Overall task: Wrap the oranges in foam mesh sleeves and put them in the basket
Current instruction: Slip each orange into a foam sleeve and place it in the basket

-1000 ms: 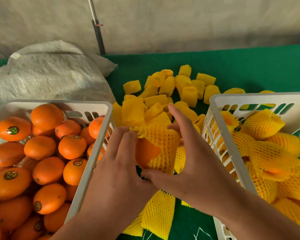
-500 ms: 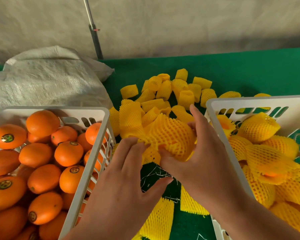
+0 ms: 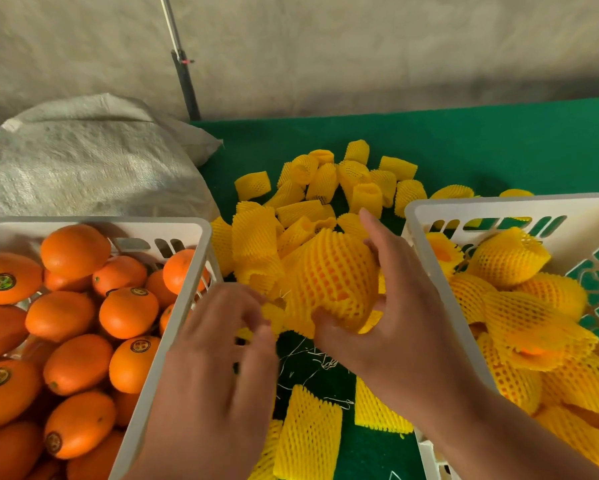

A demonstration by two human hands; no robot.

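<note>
Nearest the camera, two flat yellow foam mesh sleeves (image 3: 308, 434) lie on the green felt table cover (image 3: 481, 147). Above them: left hand (image 3: 215, 362), fingers loosely curled; whether it pinches mesh, cannot tell. Right hand (image 3: 395, 306) grips one sleeved orange (image 3: 329, 282) between thumb and fingers, between two white slotted plastic baskets. Left basket (image 3: 173, 323): roughly twenty bare oranges (image 3: 128, 311). Right basket (image 3: 429, 258): wrapped oranges (image 3: 505, 258), count unclear. Beyond, a loose pile of sleeves (image 3: 325, 181), then one grey woven sack (image 3: 83, 164).
</note>
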